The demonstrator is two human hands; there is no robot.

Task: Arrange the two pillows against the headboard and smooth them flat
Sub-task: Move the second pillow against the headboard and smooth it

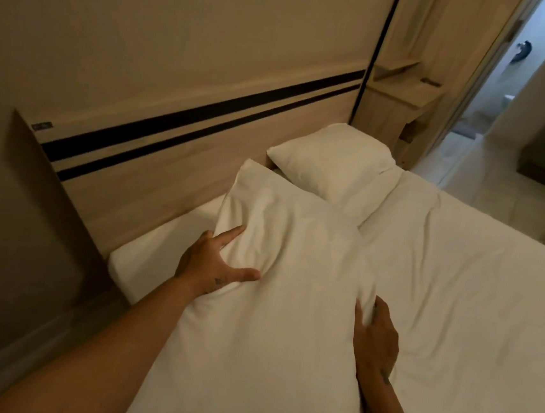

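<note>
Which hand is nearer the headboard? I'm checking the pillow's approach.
Left. The left hand grips the near pillow on its headboard side; the right hand holds the opposite edge, farther away.

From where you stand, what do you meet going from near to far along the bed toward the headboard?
Right hand → left hand → near pillow, gripped by both hands → far pillow → headboard.

1. My left hand (217, 262) grips the near pillow (273, 289) at its left edge, fingers spread.
2. My right hand (375, 336) pinches its right edge.
3. The far pillow (332, 159) appears to touch the headboard (168, 169).
</note>
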